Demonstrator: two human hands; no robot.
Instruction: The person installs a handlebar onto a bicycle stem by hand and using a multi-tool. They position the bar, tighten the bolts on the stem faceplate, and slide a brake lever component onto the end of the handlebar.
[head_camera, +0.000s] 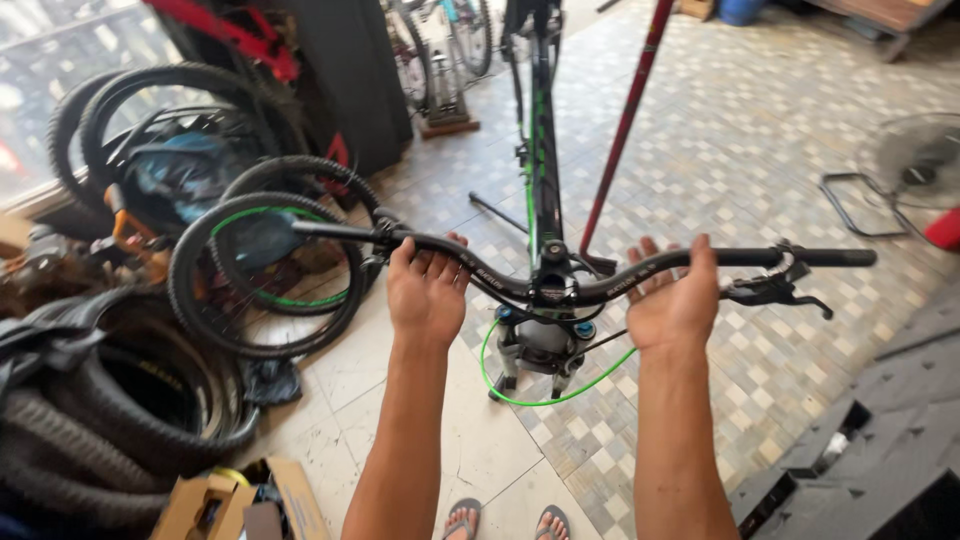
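One black handlebar (560, 282) is running left to right across the middle of the scene, clamped at one stem (553, 287) on a bike frame (545, 150) that is pointing away toward the far side. Two hands are resting on the bar from the near side. The left hand (427, 292) is lying palm-on against the bar left of the stem, its fingers (432, 262) curling loosely over the top; they are bent but not wrapping it tightly. The right hand (674, 300) is sitting right of the stem, its fingers (650, 262) spreading fairly wide and hooking over the bar, the thumb (705, 262) lying over it on the right. The bar is passing under both sets of fingertips, so it is lying just beyond the palms.

One brake lever (775, 290) is hanging on the right end, just right of the right hand. One green cable (520, 385) is looping below the stem. One red pole (628, 120) is leaning beside the frame. At least two wheels (262, 275) are standing on the left, and a pile of tyres (110, 430) is lying near left. One fan (915, 165) is standing far right. Two sandalled feet (505, 522) are showing at the near edge on the tiled floor (760, 150).
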